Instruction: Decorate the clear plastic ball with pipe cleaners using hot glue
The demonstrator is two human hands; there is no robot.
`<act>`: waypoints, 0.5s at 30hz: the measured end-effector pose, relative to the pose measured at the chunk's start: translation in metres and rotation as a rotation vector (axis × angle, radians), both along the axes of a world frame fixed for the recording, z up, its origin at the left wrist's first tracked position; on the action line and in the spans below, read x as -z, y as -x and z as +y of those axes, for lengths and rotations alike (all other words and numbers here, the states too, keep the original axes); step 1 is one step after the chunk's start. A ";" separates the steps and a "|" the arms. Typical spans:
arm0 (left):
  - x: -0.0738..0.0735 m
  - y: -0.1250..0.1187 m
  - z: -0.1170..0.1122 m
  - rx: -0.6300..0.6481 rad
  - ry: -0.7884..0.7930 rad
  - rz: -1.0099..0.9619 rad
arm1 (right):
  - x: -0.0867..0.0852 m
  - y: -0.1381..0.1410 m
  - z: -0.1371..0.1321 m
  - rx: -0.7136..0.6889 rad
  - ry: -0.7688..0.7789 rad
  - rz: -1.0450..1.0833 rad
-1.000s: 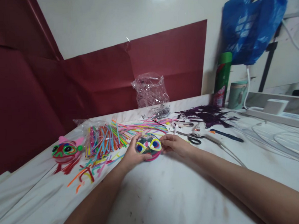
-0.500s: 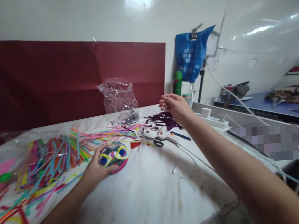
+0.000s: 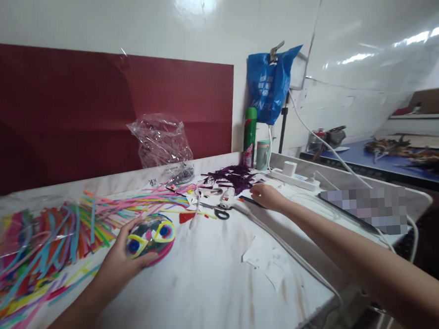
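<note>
My left hand (image 3: 121, 252) is wrapped round the side of a dark, round craft ball (image 3: 152, 244) on the table. The ball has yellow-rimmed eyes with blue and red centres, and a pink edge below. My right hand (image 3: 268, 196) is low over the table at the back right, its fingers curled. Anything between those fingers is hidden. Close beside them lies a slim dark stick with an orange end (image 3: 252, 201). A white glue gun (image 3: 227, 199) and black-handled scissors (image 3: 221, 214) lie to the left of it.
Many coloured pipe cleaners (image 3: 63, 233) spread over the left side. Purple strands (image 3: 229, 178) lie at the back, near a green spray can (image 3: 250, 138) and a cup (image 3: 263, 154). A power strip (image 3: 294, 177), a cable (image 3: 284, 245) and a white scrap (image 3: 266, 261) are at right.
My right hand has come down from the air to near the table beside the dark stick, its fingers now curled. My left hand keeps hold of the ball. The view has shifted slightly right.
</note>
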State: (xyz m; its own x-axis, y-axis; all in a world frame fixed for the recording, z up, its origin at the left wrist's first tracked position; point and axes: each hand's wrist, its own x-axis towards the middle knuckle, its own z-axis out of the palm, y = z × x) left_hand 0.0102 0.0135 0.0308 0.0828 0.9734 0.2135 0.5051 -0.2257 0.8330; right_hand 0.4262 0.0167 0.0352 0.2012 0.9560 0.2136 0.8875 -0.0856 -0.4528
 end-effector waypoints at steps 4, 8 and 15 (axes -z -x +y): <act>0.001 -0.001 -0.001 0.011 0.044 -0.037 | 0.003 0.016 0.006 -0.054 0.052 -0.124; 0.003 -0.001 0.000 0.036 0.064 -0.062 | 0.012 0.038 0.011 -0.074 0.082 -0.216; 0.010 0.002 0.004 0.047 0.019 -0.100 | 0.025 0.055 0.016 0.002 0.010 -0.163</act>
State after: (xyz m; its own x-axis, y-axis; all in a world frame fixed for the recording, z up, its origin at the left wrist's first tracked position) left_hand 0.0078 0.0170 0.0211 0.1077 0.9730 0.2041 0.4084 -0.2304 0.8832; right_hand 0.3713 0.0332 0.0097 0.1666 0.9579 0.2337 0.9489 -0.0913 -0.3021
